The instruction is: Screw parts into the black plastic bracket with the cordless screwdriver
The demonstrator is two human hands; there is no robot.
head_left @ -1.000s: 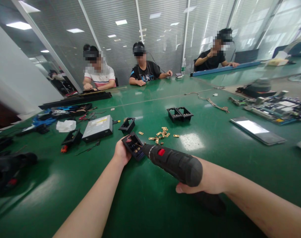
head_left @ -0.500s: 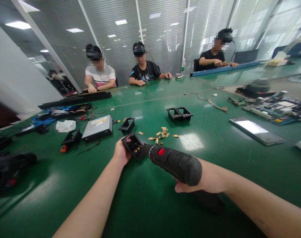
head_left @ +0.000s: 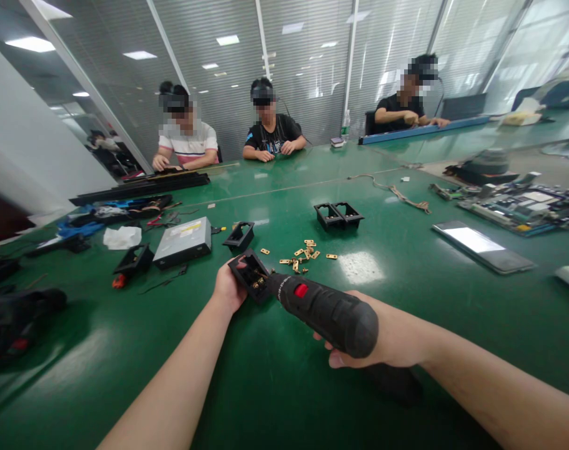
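Observation:
My left hand (head_left: 228, 289) grips a black plastic socket housing (head_left: 251, 275), tilted so its open side faces me. Small brass parts show inside it. A black cordless power screwdriver (head_left: 326, 312) with a red switch is held in my right hand (head_left: 382, 328), its nose pointing into the housing; the exact tip contact is hard to make out. Just beyond lie several loose brass plates (head_left: 307, 250) and small screws. Another black housing (head_left: 240, 235) stands behind my left hand, and two joined ones (head_left: 339, 215) stand farther back.
On the left are a silver disc drive (head_left: 183, 240), a further black housing (head_left: 133, 259), a white tissue (head_left: 122, 237) and a dark tool (head_left: 22, 325). A phone (head_left: 483, 245) and circuit boards (head_left: 509, 203) lie at right. Three people sit across the green table (head_left: 284, 400).
My right hand and the power screwdriver have shifted slightly, with more fingertips showing below the tool. Across the table, the middle person's hand has come in toward the body.

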